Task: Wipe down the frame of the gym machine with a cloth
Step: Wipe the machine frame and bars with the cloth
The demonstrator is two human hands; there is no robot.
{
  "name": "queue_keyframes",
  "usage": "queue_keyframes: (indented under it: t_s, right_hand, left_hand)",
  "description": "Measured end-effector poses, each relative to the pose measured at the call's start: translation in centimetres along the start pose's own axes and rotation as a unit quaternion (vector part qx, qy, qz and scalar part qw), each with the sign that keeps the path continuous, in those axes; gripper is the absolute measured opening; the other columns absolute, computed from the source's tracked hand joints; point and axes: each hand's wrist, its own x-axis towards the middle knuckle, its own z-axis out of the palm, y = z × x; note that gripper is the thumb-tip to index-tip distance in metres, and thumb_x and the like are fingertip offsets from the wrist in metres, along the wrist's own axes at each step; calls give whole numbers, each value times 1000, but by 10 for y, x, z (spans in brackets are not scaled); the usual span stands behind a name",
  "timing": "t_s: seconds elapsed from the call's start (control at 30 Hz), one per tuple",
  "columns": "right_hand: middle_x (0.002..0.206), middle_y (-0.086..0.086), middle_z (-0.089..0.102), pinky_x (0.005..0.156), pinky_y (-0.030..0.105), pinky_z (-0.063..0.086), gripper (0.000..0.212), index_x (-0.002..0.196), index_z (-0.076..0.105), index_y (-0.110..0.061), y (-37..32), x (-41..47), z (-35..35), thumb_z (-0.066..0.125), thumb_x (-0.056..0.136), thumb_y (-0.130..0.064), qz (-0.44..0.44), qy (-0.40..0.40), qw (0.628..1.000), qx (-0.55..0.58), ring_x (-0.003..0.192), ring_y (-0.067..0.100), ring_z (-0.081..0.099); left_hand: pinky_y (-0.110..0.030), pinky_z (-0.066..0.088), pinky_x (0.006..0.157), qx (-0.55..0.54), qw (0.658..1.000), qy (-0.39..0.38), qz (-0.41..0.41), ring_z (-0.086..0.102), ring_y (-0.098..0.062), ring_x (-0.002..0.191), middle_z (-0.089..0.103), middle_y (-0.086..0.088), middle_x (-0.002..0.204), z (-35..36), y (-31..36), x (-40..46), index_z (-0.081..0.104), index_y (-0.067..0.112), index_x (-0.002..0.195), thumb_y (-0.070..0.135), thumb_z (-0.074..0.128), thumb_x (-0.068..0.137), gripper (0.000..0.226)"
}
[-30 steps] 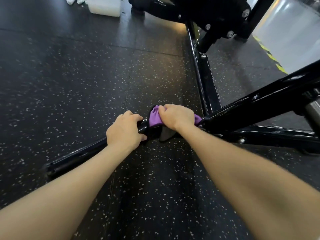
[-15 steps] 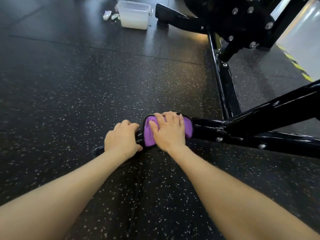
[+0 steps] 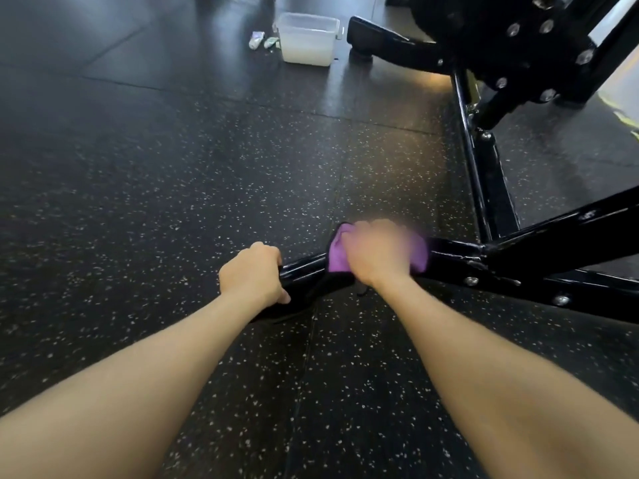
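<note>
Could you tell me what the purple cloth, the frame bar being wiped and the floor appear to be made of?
The purple cloth looks like soft fabric, perhaps microfibre: it drapes over the bar, though blur hides its weave. The frame bar looks like metal with glossy black paint, given its sharp highlights and bolted joints. The floor looks like black rubber tiling, matte, with pale flecks and visible seams.

Open floor (image 3: 173,202) left; frame bars (image 3: 484,188) block right; tub (image 3: 307,43) far.

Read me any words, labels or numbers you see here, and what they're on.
None can be read.
Small tubes beside the plastic tub: print too small to read.
Frame bar: a small pale mark, too blurred to read.
Purple cloth: no lettering visible.
</note>
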Motion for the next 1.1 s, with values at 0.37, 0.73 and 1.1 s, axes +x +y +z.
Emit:
queue_keyframes:
  t_s: [0.37, 0.73, 1.1]
  right_hand:
    - [145, 5, 34, 118, 43, 4, 50, 141, 36, -30, 25, 1, -6, 25, 98, -52, -21, 8, 1000, 7, 139, 24, 20]
    - [151, -5, 23, 116, 38, -8, 50, 146, 25, -36, -17, -33, 8, 26, 99, -52, -210, -30, 977, 32, 145, 16, 4]
    - [143, 9, 30, 115, 44, 3, 45, 137, 40, -29, -41, -35, 16, 31, 96, -46, -105, 1, 992, 72, 138, 27, 17]
  left_hand:
    - [-36, 51, 75, -4, 1000, -5, 9, 59, -21, 97, 59, 5, 108, -3, 0, 2, 59, 27, 111, 38, 84, 66, 53]
    - [-38, 50, 77, 81, 996, -28, 38, 52, -20, 111, 49, 4, 117, -7, -25, -8, 51, 34, 124, 31, 79, 71, 60]
    - [-35, 48, 69, 160, 986, -30, 33, 57, -24, 105, 55, 0, 115, -7, -14, -4, 55, 26, 120, 20, 79, 71, 55]
